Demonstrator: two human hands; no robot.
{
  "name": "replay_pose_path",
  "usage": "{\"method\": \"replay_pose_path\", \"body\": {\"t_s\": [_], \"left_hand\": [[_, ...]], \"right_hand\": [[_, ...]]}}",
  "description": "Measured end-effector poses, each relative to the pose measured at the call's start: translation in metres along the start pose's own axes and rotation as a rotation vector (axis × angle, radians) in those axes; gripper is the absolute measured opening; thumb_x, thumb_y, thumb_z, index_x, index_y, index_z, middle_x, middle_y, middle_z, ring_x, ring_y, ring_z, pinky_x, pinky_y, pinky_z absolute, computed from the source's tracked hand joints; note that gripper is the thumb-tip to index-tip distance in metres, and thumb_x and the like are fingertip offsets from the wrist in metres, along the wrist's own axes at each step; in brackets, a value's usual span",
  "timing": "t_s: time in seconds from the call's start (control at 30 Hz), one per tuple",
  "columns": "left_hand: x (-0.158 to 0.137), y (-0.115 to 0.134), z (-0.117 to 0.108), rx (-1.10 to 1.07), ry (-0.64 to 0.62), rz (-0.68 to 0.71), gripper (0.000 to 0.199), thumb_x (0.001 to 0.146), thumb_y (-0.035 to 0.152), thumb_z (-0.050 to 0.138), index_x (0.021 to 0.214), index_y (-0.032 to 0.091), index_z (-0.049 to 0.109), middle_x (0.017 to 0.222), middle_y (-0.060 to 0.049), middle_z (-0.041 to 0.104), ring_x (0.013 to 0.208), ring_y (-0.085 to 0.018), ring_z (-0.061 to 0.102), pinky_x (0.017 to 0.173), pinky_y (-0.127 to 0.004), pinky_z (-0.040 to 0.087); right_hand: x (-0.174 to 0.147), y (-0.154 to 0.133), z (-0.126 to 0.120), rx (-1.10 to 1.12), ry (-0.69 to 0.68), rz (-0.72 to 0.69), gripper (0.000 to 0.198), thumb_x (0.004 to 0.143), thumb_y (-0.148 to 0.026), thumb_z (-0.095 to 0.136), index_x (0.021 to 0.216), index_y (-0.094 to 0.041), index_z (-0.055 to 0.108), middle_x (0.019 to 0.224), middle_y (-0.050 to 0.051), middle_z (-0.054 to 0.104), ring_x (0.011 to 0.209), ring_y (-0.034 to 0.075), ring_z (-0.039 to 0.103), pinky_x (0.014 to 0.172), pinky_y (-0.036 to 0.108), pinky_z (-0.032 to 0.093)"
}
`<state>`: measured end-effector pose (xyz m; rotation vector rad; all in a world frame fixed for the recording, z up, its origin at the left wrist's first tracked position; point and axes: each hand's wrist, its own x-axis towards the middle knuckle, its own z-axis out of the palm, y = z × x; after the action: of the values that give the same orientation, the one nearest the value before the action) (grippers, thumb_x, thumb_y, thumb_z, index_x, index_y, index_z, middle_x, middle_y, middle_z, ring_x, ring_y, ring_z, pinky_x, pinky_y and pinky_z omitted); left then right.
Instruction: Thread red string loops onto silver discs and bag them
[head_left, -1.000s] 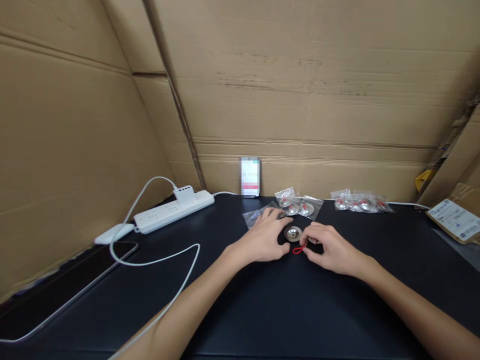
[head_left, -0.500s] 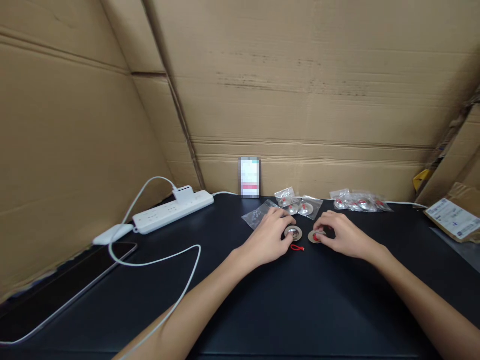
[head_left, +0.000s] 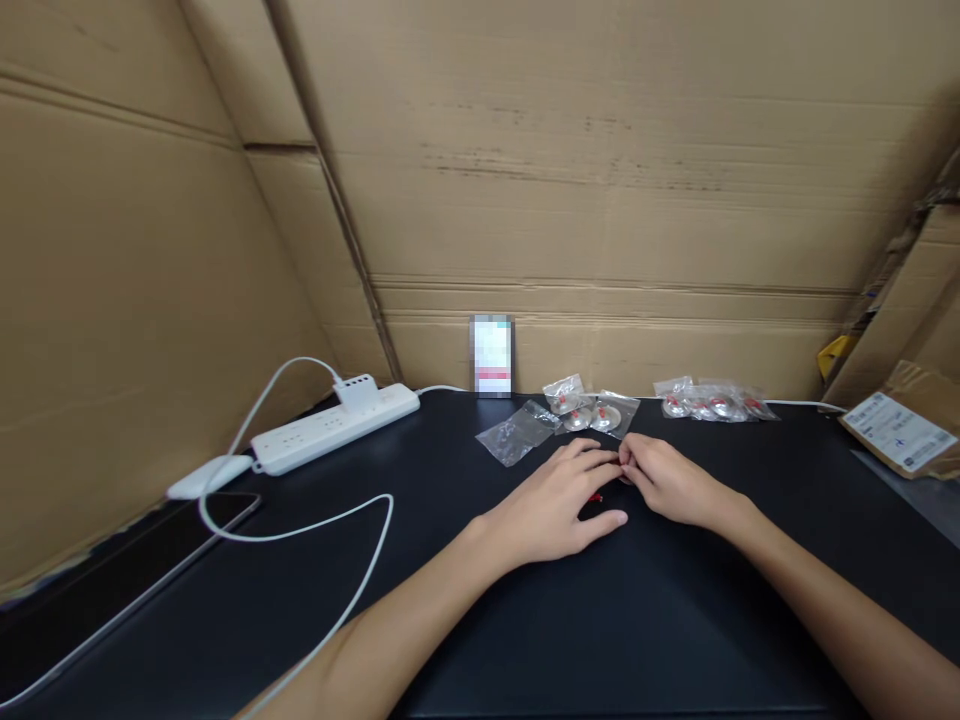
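Note:
My left hand (head_left: pixel 555 508) lies palm down over the black tabletop (head_left: pixel 645 620), its fingers stretched out and the thumb apart. A bit of red cord (head_left: pixel 595 497) shows in the gap between its thumb and forefinger. Touching or nearly touching its fingertips, my right hand (head_left: pixel 666 480) is pinched, with a trace of red at the tips; what it holds is hidden. The two loose shiny discs, like small finger cymbals, are covered by the hands. Just beyond lie bagged metal discs with red cords (head_left: pixel 606 417) and a flat clear plastic bag (head_left: pixel 517 432).
More bagged discs (head_left: pixel 720 404) lie at the back right. A phone (head_left: pixel 493 357) leans on the cardboard wall (head_left: pixel 600 230). To the left are a white power strip (head_left: pixel 330 430), a looping white cable (head_left: pixel 384 540) and a tablet (head_left: pixel 112 600). A labelled package (head_left: pixel 900 430) sits far right.
My hands have come together; the right has moved left to the left fingertips. My left hand has spread over the disc and red cord, and both discs are now hidden. The view has shifted slightly.

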<state>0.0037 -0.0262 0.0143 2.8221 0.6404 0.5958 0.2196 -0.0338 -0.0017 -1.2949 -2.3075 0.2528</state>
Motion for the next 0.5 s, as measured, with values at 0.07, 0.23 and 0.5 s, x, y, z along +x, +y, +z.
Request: {"method": "replay_pose_path", "body": {"t_s": [0.07,0.23,0.5], "left_hand": [[-0.001,0.0,-0.001,0.034,0.005,-0.004,0.045,0.09,0.044,0.057,0.128,0.022,0.056,0.135,-0.008,0.055,0.132,-0.028,0.038,0.111,-0.044,0.033],[-0.002,-0.001,-0.003,0.075,-0.006,-0.014,0.041,0.088,0.047,0.058,0.122,0.023,0.06,0.135,-0.007,0.054,0.133,-0.029,0.037,0.111,-0.047,0.031],[-0.002,-0.003,-0.001,0.118,0.012,-0.017,0.043,0.088,0.049,0.057,0.122,0.023,0.059,0.128,-0.008,0.059,0.129,-0.03,0.04,0.109,-0.048,0.032]], "right_hand": [[0.001,-0.002,0.003,0.01,0.027,-0.007,0.011,0.088,-0.008,0.046,0.088,-0.019,0.049,0.083,0.004,0.06,0.073,0.016,0.058,0.067,0.026,0.043],[0.003,-0.007,0.006,0.074,0.105,0.042,0.01,0.079,-0.009,0.054,0.079,-0.019,0.053,0.067,-0.002,0.056,0.057,0.012,0.051,0.054,0.023,0.039],[0.01,0.003,0.017,0.463,0.243,0.254,0.01,0.076,-0.016,0.053,0.078,-0.017,0.063,0.065,0.0,0.064,0.058,0.014,0.061,0.056,0.024,0.047]]}}
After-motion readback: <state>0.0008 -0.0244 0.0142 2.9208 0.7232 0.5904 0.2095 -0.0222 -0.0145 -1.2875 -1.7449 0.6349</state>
